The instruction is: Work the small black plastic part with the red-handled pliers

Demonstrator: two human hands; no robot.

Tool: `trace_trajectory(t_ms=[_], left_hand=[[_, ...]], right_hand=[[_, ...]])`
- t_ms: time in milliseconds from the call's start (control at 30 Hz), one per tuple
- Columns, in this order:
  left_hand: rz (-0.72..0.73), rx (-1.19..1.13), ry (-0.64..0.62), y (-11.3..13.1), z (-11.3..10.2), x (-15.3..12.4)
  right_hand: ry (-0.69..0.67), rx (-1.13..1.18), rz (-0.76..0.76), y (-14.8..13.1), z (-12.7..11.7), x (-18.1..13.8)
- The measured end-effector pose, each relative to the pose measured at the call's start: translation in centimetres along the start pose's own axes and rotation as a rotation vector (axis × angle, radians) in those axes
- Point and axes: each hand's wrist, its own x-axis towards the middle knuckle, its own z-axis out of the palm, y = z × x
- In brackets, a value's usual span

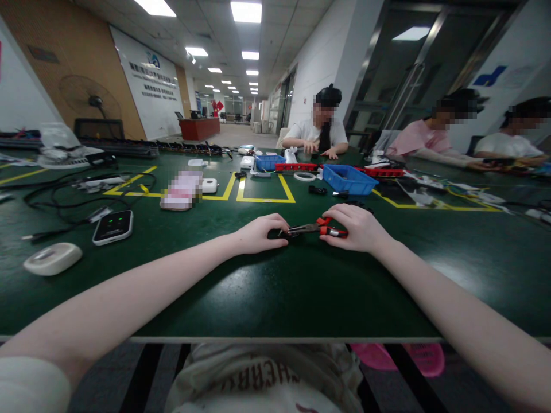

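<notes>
Over the middle of the green table, my right hand [355, 225] is closed round the red and black handles of long-nose pliers [306, 228]. Their metal jaws point left, toward my left hand [262, 233]. Between its thumb and fingers, my left hand pinches a small black part [275, 234], mostly covered by the fingers. The plier tips meet or overlap the right end of this part; whether they grip it I cannot tell. Both forearms reach in low over the table top.
Beyond my hands stand a blue bin [349, 181] and a smaller blue tray [270, 162]. Yellow tape [267, 201] marks the table [275, 298]. On the left lie a phone [178, 190], a device with green lights [112, 227], a cream case [53, 258] and black cables. Several people sit opposite and right.
</notes>
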Motion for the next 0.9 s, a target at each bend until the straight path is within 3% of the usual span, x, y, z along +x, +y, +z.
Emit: trace_trajectory(t_ms=[700, 900], left_hand=[[0.042, -0.023, 0.018, -0.17, 0.11, 0.01], [-0.027, -0.013, 0.020, 0.18, -0.06, -0.02]], right_hand=[[-0.026, 0.037, -0.014, -0.12, 0.26, -0.29], [-0.046, 0.065, 0.007, 0.04, 0.38, -0.31]])
